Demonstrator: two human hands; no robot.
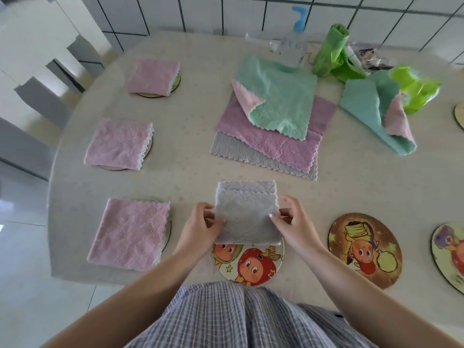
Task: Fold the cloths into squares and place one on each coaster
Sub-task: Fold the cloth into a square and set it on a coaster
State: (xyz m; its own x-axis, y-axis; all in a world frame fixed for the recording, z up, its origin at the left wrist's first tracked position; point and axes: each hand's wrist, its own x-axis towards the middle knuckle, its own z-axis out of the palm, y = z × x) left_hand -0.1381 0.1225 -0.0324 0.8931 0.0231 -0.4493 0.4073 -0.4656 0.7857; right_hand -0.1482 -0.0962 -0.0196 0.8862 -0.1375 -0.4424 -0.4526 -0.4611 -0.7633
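I saw the table [175, 172] curve away along its left edge, with bare cloth-covered surface between the near coasters and the stack of unfolded cloths [271, 131] farther back. In front of me the near table edge ran just under the cartoon coaster [253, 264], close to my checked shirt.

My left hand [200, 227] pinched the left side of the folded grey cloth [247, 217], fingers curled round its edge. My right hand [292, 219] held the right side the same way, thumb on top, with the index finger lifted free. The grey cloth was a neat square, its near edge overlapping the far part of the cartoon coaster; I could not tell whether it rested on it or hung just above.

To the left, three pink folded cloths [130, 232] each sat on a coaster, in a row running away from me. To the right lay a bare coaster with a figure print [364, 249], and another at the frame edge [449, 252]. A loose teal cloth [371, 109] lay crumpled beside green plastic bags [331, 56] and a spray bottle [297, 28] by the tiled wall.
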